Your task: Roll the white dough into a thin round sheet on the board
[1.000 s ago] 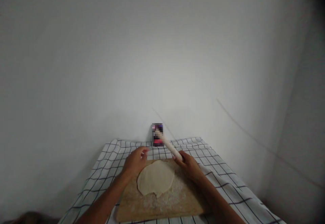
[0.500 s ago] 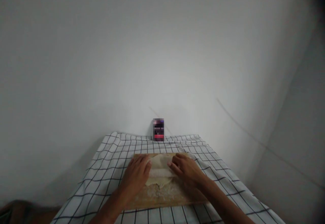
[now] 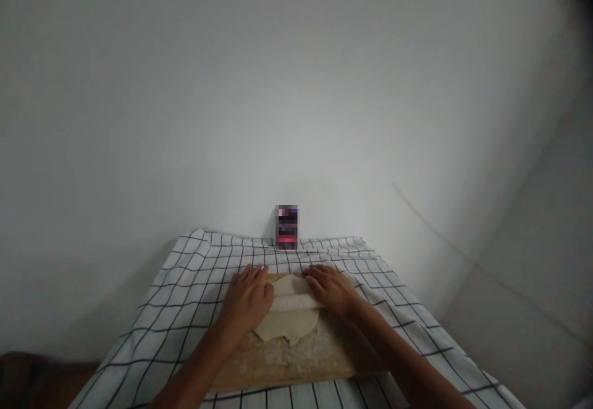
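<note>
A pale, floured rolling pin (image 3: 296, 302) lies crosswise over a thin, uneven sheet of dough (image 3: 288, 325). My left hand (image 3: 250, 296) covers the pin's left end, fingers curved forward over it. On the other end rests my right hand (image 3: 331, 288), its palm over the pin and its fingers reaching toward the far edge of the board. Both ends of the pin are hidden beneath my hands. Under the dough is a wooden board (image 3: 296, 369) dusted with flour, and the sheet's near edge is ragged.
A white cloth with dark grid lines (image 3: 185, 285) covers the table. At its far edge a pixelated, phone-like upright object (image 3: 287, 227) leans near the pale wall (image 3: 296, 100). Something dark and brown (image 3: 46, 378) shows at the lower left, blurred.
My hands and the rolling pin have moved away from me over the dough, baring more of its near part. My fingers are more stretched out. The view has shifted slightly.
</note>
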Tool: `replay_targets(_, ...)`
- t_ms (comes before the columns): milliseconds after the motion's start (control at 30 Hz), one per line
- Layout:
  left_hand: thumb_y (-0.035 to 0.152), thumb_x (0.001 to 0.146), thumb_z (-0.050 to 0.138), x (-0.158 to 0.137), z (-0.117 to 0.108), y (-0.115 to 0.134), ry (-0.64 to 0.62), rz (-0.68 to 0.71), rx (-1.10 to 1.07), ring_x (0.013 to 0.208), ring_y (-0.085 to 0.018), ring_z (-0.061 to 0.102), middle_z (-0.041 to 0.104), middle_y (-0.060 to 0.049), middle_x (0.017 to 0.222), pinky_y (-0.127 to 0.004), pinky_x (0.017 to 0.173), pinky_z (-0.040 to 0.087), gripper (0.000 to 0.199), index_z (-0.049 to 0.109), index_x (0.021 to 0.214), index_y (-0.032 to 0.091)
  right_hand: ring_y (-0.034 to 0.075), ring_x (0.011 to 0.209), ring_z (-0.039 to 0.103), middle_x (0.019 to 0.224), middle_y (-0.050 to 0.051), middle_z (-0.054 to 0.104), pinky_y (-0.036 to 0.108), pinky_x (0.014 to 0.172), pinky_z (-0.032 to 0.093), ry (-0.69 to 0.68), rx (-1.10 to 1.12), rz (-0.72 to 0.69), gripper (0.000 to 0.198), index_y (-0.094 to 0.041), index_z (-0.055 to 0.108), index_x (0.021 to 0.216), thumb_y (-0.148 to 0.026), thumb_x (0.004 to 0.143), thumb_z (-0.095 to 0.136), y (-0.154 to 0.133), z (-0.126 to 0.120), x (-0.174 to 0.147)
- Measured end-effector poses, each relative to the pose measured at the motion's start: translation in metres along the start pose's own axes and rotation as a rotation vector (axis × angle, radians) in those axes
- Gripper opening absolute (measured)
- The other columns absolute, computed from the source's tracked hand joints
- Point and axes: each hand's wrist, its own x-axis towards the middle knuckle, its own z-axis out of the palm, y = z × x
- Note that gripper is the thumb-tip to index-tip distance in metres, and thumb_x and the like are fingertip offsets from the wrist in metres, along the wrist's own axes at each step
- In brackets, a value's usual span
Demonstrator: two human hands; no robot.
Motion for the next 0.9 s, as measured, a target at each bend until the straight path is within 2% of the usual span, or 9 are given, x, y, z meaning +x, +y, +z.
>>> replay_targets(100,0.024,0.095,0.042,-0.005,-0.001,0.0,0.033,0.082,0.035,0.138,-0.037,0.053,0.065,-0.016,0.141,-0.059,0.116,0.037,0.045,0.065,0.133,0.014,0.023,0.125,0.06,0.131,0.01,0.07,0.041,0.11,0.041,-0.011,-0.008,0.006,0.039,-0.021,0.067,0.13,-0.027,0.105,0.039,-0.007,-0.002,-0.015)
replay_targets(200,0.023,0.096,0.04,-0.011,0.001,-0.001,0.073,0.162,0.031,0.136,-0.036,0.055,0.067,-0.019,0.137,-0.056,0.116,0.041,0.044,0.066,0.13,0.011,0.025,0.133,0.056,0.141,0.012,0.064,0.043,0.114,0.039,0.013,-0.035,0.085,0.041,-0.019,0.066,0.133,-0.026,0.103,0.04,-0.019,-0.005,-0.028)
replay_targets(300,0.023,0.098,0.037,-0.019,0.001,-0.004,0.131,0.256,0.018,0.136,-0.035,0.056,0.068,-0.019,0.135,-0.058,0.116,0.041,0.044,0.065,0.13,0.011,0.026,0.136,0.056,0.145,0.011,0.062,0.042,0.114,0.041,0.013,-0.057,0.167,0.042,-0.019,0.066,0.135,-0.027,0.102,0.04,-0.032,-0.008,-0.042)
replay_targets(400,0.024,0.099,0.036,-0.029,-0.002,-0.003,0.155,0.329,0.01,0.137,-0.033,0.055,0.067,-0.019,0.137,-0.058,0.117,0.04,0.043,0.064,0.13,0.012,0.026,0.139,0.053,0.146,0.012,0.061,0.042,0.117,0.04,0.03,-0.058,0.177,0.045,-0.016,0.064,0.138,-0.027,0.103,0.037,-0.045,-0.007,-0.058)
replay_targets(600,0.028,0.1,0.036,-0.043,-0.008,-0.002,0.139,0.337,-0.063,0.141,-0.032,0.051,0.062,-0.017,0.144,-0.057,0.117,0.042,0.044,0.061,0.133,0.014,0.027,0.146,0.045,0.152,0.013,0.054,0.044,0.119,0.039,0.08,-0.087,0.242,0.05,-0.012,0.058,0.144,-0.027,0.104,0.033,-0.07,-0.005,-0.087)
replay_targets(733,0.028,0.1,0.036,-0.042,-0.009,-0.002,0.108,0.344,-0.008,0.137,-0.031,0.056,0.064,-0.017,0.142,-0.053,0.113,0.047,0.044,0.062,0.132,0.014,0.027,0.145,0.046,0.151,0.012,0.056,0.042,0.12,0.037,0.06,-0.073,0.227,0.049,-0.014,0.062,0.141,-0.029,0.105,0.032,-0.067,-0.008,-0.079)
replay_targets(900,0.02,0.099,0.037,-0.021,-0.01,0.004,0.104,0.282,0.087,0.122,-0.032,0.066,0.071,-0.018,0.129,-0.052,0.109,0.05,0.039,0.07,0.12,0.013,0.026,0.142,0.049,0.148,0.01,0.059,0.042,0.119,0.036,0.006,-0.065,0.227,0.049,-0.018,0.064,0.139,-0.033,0.106,0.031,-0.041,-0.011,-0.036)
